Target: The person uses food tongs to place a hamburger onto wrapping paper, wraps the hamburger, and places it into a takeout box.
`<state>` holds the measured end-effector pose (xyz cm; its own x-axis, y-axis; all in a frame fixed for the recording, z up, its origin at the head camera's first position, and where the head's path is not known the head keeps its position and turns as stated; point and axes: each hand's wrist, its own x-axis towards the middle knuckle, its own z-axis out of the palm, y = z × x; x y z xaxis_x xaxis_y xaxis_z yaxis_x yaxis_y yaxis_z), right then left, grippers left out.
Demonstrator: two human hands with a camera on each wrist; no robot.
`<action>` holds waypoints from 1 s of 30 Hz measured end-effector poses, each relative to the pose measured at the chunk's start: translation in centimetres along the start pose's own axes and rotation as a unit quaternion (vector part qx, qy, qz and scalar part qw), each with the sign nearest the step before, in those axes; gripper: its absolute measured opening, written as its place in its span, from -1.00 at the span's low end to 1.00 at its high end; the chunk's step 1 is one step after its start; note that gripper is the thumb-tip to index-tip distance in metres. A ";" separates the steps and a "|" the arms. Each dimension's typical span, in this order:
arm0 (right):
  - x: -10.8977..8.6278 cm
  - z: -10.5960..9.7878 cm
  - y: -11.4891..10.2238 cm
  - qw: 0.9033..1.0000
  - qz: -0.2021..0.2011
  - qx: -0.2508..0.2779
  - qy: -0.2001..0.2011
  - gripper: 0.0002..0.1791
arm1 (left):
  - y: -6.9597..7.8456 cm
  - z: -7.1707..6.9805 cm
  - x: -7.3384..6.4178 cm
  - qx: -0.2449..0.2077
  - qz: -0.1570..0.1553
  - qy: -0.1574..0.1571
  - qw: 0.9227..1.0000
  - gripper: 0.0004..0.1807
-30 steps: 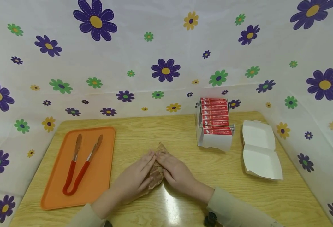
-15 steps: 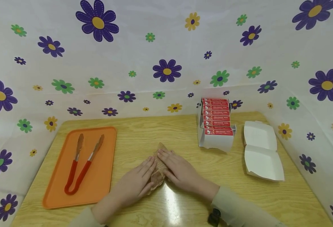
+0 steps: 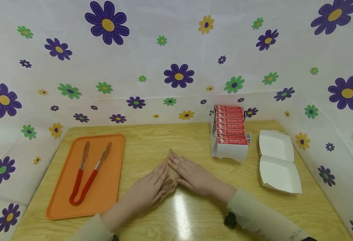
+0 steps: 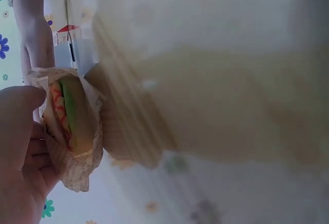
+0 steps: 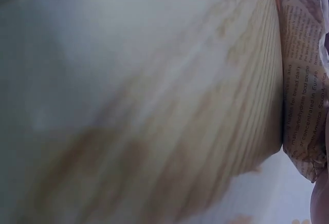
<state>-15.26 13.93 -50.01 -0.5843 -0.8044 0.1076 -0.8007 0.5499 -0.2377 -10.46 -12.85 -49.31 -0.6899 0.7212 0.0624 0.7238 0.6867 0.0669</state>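
Observation:
Brown printed wrapping paper (image 3: 171, 175) lies on the table at front centre, folded to a point at its far end. In the left wrist view the paper stands open at the near end, and a hot dog (image 4: 82, 118) with green leaf and red sauce shows inside. Along the paper's left side rests my left hand (image 3: 146, 191), fingers nearly straight. My right hand (image 3: 195, 174) presses its right side with straight fingers. The right wrist view catches the paper's printed side (image 5: 304, 93) at its right edge.
An orange tray (image 3: 107, 190) holding red-handled tongs (image 3: 81, 187) lies to the left. At the back right stands a holder of red-labelled white packets (image 3: 230, 127). Right of it, a white takeaway box (image 3: 280, 174) lies unfolded. A flower-printed sheet (image 3: 149, 53) surrounds the wooden table (image 3: 206, 214).
My fingertips, which met over the paper a second ago, have drawn apart, so more paper shows between them. The right hand has slid a little to the right.

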 end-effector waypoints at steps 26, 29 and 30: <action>-0.1 0.1 0.2 0.999 -0.009 -0.034 -0.007 -0.23 | -7.5 0.5 -6.0 0.184 0.264 0.154 0.934 -0.42; -0.1 0.1 0.2 1.000 -0.008 -0.028 -0.008 -0.23 | -7.4 0.6 -5.7 0.185 0.281 0.164 0.927 -0.42; -0.1 0.2 0.2 1.000 -0.009 -0.028 -0.008 -0.23 | -7.3 0.6 -5.6 0.183 0.286 0.165 0.926 -0.42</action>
<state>-15.33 14.05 -50.22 -0.5677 -0.8176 0.0967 -0.8177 0.5463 -0.1811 -11.82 -21.85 -50.72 -0.1128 0.9507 0.2888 0.8831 0.2291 -0.4094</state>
